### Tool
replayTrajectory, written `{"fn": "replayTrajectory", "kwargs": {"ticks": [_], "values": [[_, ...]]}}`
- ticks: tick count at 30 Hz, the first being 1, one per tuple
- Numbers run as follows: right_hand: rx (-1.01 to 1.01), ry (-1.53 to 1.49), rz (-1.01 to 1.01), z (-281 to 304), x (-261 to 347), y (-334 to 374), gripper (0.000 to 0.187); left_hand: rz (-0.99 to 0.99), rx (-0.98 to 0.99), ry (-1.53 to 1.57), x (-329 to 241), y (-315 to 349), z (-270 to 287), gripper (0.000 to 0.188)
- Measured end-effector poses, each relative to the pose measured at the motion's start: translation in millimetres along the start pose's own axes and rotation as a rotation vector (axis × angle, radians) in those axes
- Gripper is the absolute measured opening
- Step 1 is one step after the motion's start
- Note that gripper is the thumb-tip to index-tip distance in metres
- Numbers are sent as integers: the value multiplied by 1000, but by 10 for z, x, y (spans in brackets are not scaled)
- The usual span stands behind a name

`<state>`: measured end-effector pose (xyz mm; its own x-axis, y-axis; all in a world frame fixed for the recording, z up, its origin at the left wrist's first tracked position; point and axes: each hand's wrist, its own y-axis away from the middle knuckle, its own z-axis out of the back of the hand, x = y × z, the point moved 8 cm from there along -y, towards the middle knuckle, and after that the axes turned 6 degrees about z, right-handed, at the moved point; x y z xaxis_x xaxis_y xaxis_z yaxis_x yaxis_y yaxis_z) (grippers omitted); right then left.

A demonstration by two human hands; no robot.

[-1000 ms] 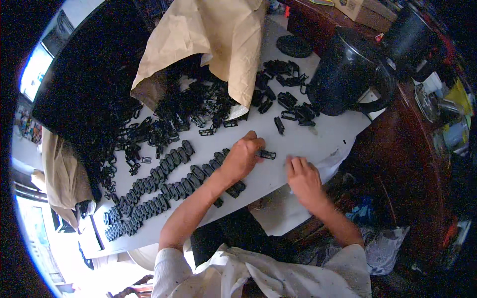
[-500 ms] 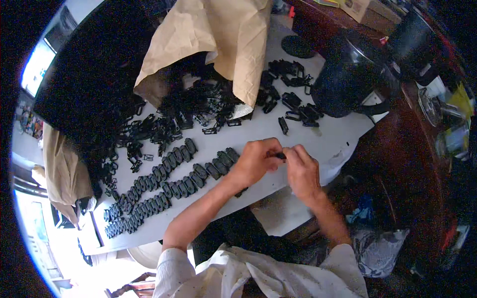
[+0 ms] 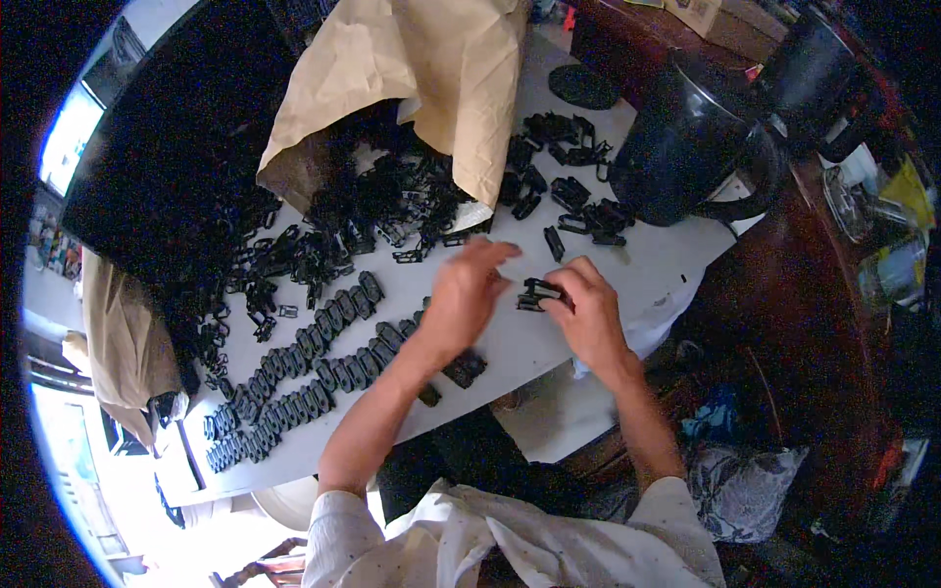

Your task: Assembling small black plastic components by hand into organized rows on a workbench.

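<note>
My right hand (image 3: 592, 312) pinches a small black plastic part (image 3: 535, 294) with slots in it, just above the white tabletop (image 3: 510, 343). My left hand (image 3: 464, 297) hovers apart from it, slightly blurred, fingers stretched and nothing seen in them. Under and beside my left wrist run rows of assembled black clip-like pieces (image 3: 338, 372), lined up side by side toward the left. A heap of loose black plastic frames (image 3: 372, 220) lies beyond my left hand. One single black piece (image 3: 554, 243) rests just beyond my right hand's fingers.
A crumpled brown paper bag (image 3: 431, 78) opens over the heap. Smaller clusters of black parts (image 3: 588, 216) lie by a large black container (image 3: 676, 147) on the right. A black disc (image 3: 584, 86) sits behind them. Another brown bag (image 3: 123, 343) stands at the table's left edge.
My hands were together around a small dark piece. My left hand has moved away, left and slightly farther, and its fingers have opened; the part stays in my right hand.
</note>
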<state>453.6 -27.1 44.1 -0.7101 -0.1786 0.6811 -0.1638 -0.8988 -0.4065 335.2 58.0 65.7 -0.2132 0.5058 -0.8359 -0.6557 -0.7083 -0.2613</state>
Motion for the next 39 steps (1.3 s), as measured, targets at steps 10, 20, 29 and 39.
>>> {"fn": "replayTrajectory", "kwargs": {"ticks": [10, 20, 29, 39], "values": [[132, 290, 54, -243, -30, 41, 29, -42, -294, -568, 429, 34, 872, 27], [192, 273, -62, -478, 147, 185, 22, 36, -276, -653, 638, 90, 870, 32], [295, -23, 47, -780, 466, 344, 16, 60, -260, -722, 843, 92, 820, 31], [-32, 523, -150, 33, -302, -506, 24, 506, -79, 35, 600, 59, 711, 28]]}}
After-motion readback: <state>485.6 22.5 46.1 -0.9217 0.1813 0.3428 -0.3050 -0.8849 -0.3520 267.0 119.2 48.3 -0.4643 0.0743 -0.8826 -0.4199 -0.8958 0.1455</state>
